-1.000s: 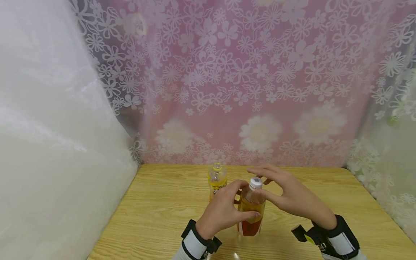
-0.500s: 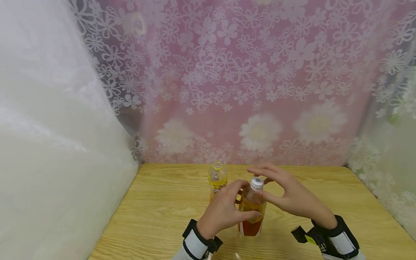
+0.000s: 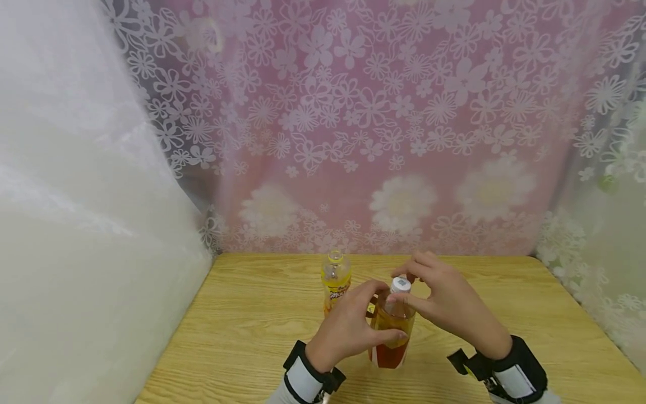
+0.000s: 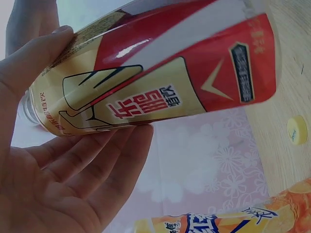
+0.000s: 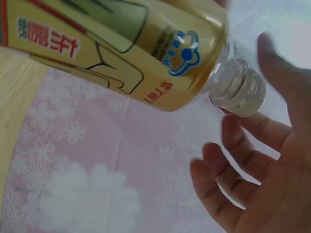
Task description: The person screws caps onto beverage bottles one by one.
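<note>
My left hand [image 3: 345, 325] holds a gold-and-red labelled drink bottle [image 3: 391, 342] upright around its side. In the left wrist view, the thumb lies on one side of the bottle and the fingers on the other. The white cap [image 3: 401, 284] is on its neck. My right hand [image 3: 444, 297] reaches round the cap from the right. In the right wrist view, the index finger is right at the cap [image 5: 248, 97], while the thumb stands apart from it and the other fingers are loosely bent.
Behind my left hand stands a clear, capless bottle [image 3: 336, 278] with a yellow-orange label. A yellow cap [image 4: 297, 129] lies on the wooden table [image 3: 242, 336]. A pink flowered curtain [image 3: 353, 140] hangs behind the table, and pale sheeting [image 3: 101, 224] is at the left.
My right hand has come in closer round the white cap, its fingers more bent and its thumb further over the neck. The left hand keeps its hold on the bottle.
</note>
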Demonstrator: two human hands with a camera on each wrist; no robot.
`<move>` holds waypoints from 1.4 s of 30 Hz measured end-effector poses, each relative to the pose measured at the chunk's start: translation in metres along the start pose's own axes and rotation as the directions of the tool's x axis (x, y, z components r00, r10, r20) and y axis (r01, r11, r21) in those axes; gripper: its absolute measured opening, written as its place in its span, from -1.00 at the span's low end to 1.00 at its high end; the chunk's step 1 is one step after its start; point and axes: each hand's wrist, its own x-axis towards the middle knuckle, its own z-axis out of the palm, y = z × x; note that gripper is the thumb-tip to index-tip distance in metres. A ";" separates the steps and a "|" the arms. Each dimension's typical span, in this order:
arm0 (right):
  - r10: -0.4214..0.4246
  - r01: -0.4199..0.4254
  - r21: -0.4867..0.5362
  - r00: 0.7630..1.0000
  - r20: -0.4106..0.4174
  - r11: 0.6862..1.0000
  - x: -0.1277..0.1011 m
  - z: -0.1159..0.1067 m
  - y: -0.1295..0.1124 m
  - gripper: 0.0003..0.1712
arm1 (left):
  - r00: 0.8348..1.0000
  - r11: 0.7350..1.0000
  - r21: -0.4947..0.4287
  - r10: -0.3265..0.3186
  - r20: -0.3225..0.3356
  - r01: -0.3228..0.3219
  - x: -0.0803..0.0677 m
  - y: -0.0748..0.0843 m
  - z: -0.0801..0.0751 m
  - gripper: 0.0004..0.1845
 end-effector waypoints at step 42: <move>-0.118 0.082 0.240 0.983 0.140 0.967 -0.005 -0.017 0.005 -0.51 | 1.000 0.998 -0.052 0.018 0.022 -0.017 -0.001 0.002 -0.001 -0.24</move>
